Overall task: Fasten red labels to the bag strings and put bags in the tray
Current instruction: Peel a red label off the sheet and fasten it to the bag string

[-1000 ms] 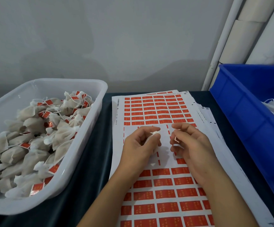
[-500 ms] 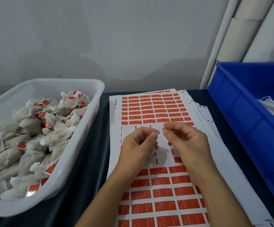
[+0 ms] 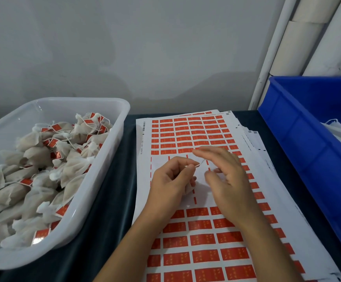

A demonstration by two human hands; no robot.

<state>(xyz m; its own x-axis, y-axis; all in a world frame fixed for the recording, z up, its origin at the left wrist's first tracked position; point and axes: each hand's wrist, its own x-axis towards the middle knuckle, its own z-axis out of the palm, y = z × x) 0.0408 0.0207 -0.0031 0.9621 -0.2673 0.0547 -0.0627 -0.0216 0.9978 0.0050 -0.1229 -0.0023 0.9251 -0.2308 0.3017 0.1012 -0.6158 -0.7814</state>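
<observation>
The bag (image 3: 188, 188) was mostly hidden under the left hand (image 3: 170, 185), only a pale bit showing below the curled fingers over the bare middle of the label sheet (image 3: 185, 137); its thin string (image 3: 201, 162) ran up from the left thumb-and-forefinger pinch twd the right hand (image 3: 229, 180). Right hand was motion-blurred w/ fingers spread, so couldn't tell if it held a label. Sheet had rows of red labels (image 3: 204, 240) above & below the peeled gap, w/ the white tray (image 3: 112, 151) of tagged bags to the left and a blue bin (image 3: 299, 143), cut off, at right.
</observation>
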